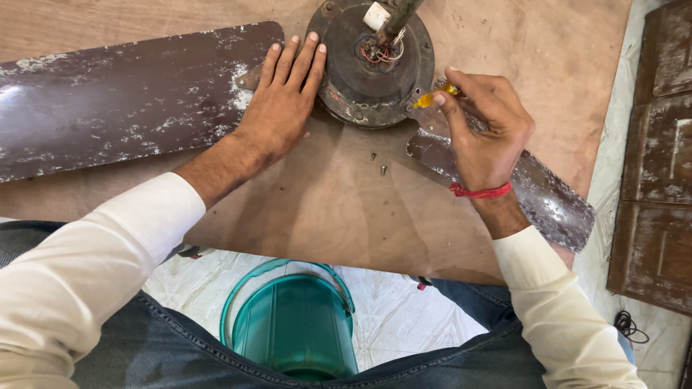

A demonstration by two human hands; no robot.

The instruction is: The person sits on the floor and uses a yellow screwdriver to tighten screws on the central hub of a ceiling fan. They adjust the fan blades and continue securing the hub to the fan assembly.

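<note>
A rusty dark ceiling fan motor [360, 79] lies on a brown wooden board [331, 202], with coloured wires at its hub. My left hand [282, 101] presses flat, fingers spread, on the root of the long brown fan blade [115, 101], right beside the motor. My right hand [483, 126] grips a yellow-handled screwdriver [432, 96] whose tip meets the motor's right edge. Under that hand a second worn blade [540, 191] runs off to the lower right. Two small screws [378, 163] lie loose on the board below the motor.
A teal plastic bucket [295, 324] stands on the marble floor between my knees. Dark wooden door panels [659, 158] lie at the right edge, with a coil of black wire [628, 325] near them.
</note>
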